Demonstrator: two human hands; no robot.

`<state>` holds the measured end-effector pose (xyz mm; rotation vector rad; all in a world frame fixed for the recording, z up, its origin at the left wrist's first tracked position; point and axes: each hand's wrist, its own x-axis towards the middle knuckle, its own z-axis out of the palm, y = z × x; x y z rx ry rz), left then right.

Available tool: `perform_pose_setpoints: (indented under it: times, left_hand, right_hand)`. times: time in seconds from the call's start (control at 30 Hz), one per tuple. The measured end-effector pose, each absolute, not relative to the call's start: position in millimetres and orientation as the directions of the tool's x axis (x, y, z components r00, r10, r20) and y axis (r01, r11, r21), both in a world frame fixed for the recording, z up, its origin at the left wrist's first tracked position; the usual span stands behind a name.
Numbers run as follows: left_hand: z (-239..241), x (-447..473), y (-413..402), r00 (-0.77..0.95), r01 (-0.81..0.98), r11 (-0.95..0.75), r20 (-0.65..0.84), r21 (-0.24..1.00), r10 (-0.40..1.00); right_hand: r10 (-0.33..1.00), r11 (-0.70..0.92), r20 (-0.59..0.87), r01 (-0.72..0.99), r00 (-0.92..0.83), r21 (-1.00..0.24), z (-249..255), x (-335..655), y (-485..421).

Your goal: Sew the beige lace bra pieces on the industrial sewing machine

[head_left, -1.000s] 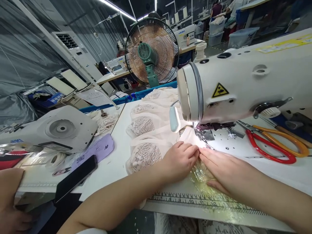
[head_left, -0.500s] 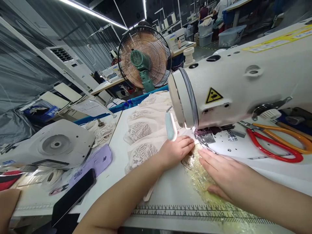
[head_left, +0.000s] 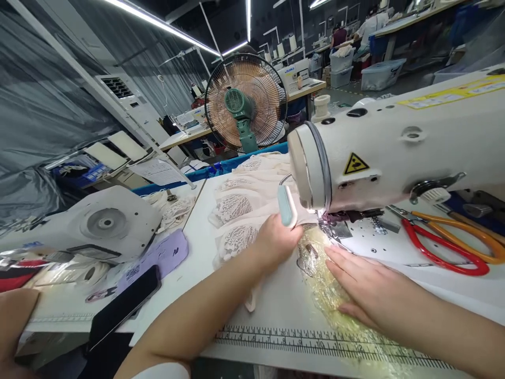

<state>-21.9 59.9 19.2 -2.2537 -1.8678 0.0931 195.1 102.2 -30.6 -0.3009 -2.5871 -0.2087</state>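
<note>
My left hand (head_left: 276, 241) lies curled on a cream lace fabric piece (head_left: 236, 238), just left of the needle area of the white sewing machine (head_left: 394, 147); its fingertips are hidden behind a pale blue lever. My right hand (head_left: 365, 287) rests flat, fingers stretched out, on a patch of yellowed clear tape (head_left: 327, 284) stuck to the white table (head_left: 197, 263) in front of the metal needle plate (head_left: 335, 229). A chain of lace pieces (head_left: 236, 202) trails away behind the machine.
Red and orange scissors (head_left: 442, 239) lie right of the needle. A black phone (head_left: 124, 308), purple cards (head_left: 158, 258) and a second machine head (head_left: 102, 223) sit at left. A ruler strip (head_left: 315, 345) runs along the front edge. A standing fan (head_left: 246, 105) is behind.
My left hand slid away from me along the fabric towards the presser foot, and the fabric moved with it. My right hand stayed flat on the tape. The camera shifted slightly.
</note>
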Motion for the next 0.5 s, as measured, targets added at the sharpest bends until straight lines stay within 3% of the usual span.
perform_pose_setpoints:
  times: [0.13,0.2,0.4,0.5]
  left_hand:
    - [40,-6,-16,-0.029,0.963,-0.014,-0.153,-0.269,0.988]
    - [39,-7,-38,-0.128,0.959,0.069,-0.201,-0.274,0.971]
    - [17,-46,-25,-0.297,0.952,0.290,-0.064,-0.101,0.953]
    - [15,-51,-40,-0.287,0.958,0.287,0.000,0.003,0.958]
  right_hand:
    - [0.140,0.969,0.463,0.217,-0.875,0.116,-42,201,104]
    - [0.142,0.975,0.420,0.200,-0.896,0.098,-47,202,108]
    - [0.195,0.978,0.296,0.209,-0.935,0.016,-41,201,105]
    - [0.263,0.962,0.270,0.231,-0.926,-0.144,-43,238,73]
